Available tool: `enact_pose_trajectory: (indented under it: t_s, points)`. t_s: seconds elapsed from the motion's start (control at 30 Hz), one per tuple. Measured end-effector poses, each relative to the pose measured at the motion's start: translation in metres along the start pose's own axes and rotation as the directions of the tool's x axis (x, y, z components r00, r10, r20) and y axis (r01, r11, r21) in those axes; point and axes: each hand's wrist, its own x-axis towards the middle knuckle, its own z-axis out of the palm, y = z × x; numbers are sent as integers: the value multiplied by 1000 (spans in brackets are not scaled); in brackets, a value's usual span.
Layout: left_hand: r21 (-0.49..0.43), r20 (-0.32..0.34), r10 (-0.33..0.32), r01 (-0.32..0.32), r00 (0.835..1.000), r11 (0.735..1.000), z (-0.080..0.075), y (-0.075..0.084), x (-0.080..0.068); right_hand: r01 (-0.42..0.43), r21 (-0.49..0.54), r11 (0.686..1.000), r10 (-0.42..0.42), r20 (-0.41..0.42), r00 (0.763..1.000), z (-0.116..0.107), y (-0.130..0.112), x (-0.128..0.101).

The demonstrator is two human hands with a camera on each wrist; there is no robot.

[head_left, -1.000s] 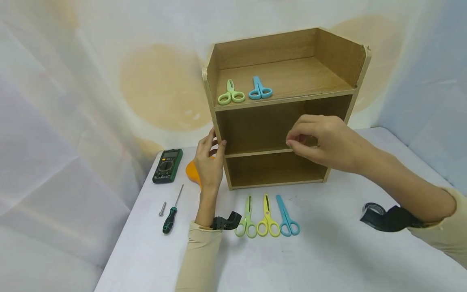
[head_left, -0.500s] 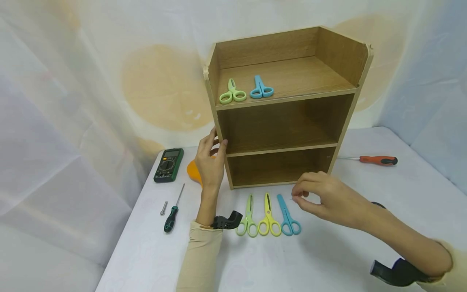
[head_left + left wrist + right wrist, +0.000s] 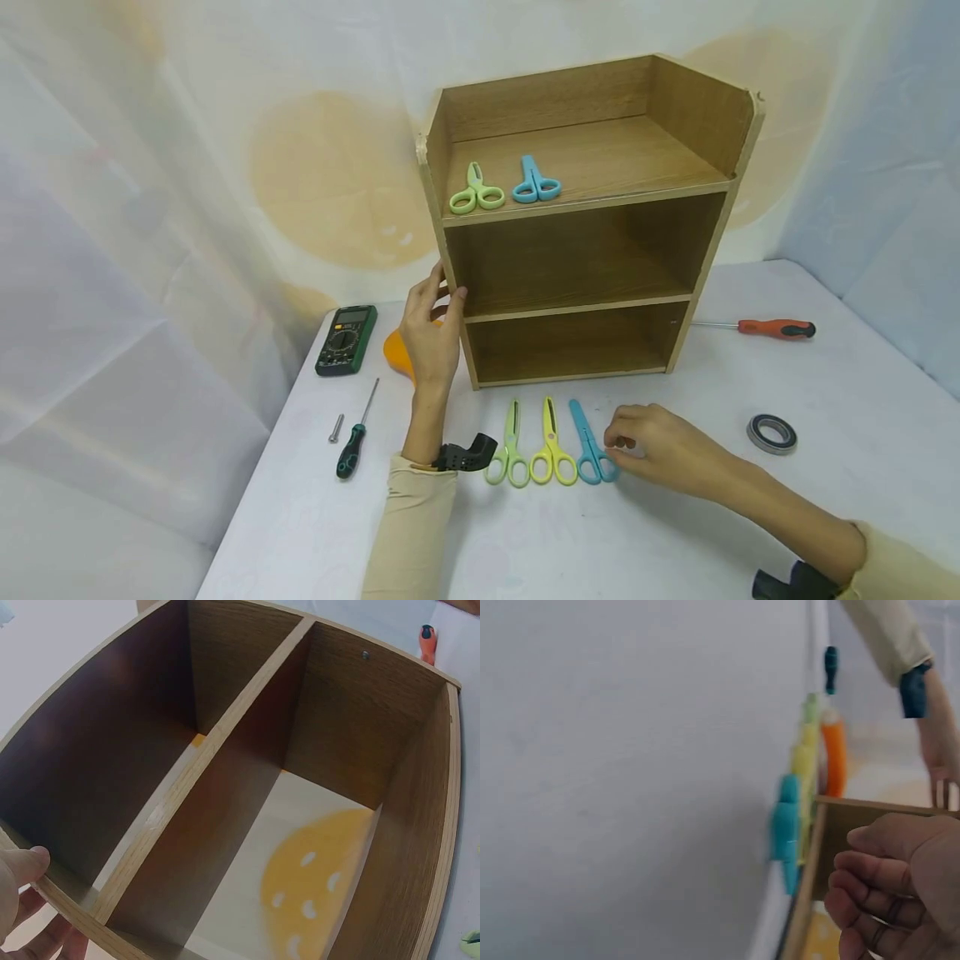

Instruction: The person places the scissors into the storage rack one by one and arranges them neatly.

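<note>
A wooden shelf unit [image 3: 585,200] stands on the table. My left hand [image 3: 431,350] grips its left side panel; in the left wrist view the thumb [image 3: 26,864] lies on the front edge and the other fingers are behind the panel. My right hand [image 3: 667,446] hovers beside the handles of the blue scissors [image 3: 592,450], fingers loosely curled and holding nothing. Left of these lie yellow scissors [image 3: 551,442] and green scissors [image 3: 511,442] in a row. On the top shelf, another pair of green scissors [image 3: 475,187] sits beside more blue scissors [image 3: 531,179].
At left lie a multimeter [image 3: 346,340], a bolt [image 3: 336,428] and a green-black screwdriver [image 3: 352,450]. An orange object [image 3: 397,354] is partly hidden behind my left hand. A red-handled screwdriver [image 3: 776,328] and a ring-shaped bearing [image 3: 772,433] lie on the right.
My right hand has come down from in front of the middle shelf to beside the blue scissors on the table, uncovering the red screwdriver and the bearing. My left hand stays on the shelf unit.
</note>
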Motion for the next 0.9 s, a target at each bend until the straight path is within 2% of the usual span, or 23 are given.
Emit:
enact_pose_trajectory:
  t_s: [0.23,0.43,0.63,0.9]
  points:
    - [-4,7,-25,25,1000,1000,0,1,-1,-77,8,997,77,50,996,22,14,0]
    - [3,0,-14,14,1000,1000,1,0,-1,-110,58,992,108,34,994,24,15,3]
    - [4,7,4,-4,1000,1000,2,0,-1,-153,114,982,153,9,988,0,9,-2]
    - [7,1,-11,11,1000,1000,0,-3,0,-65,121,991,72,-49,996,-44,-2,-1]
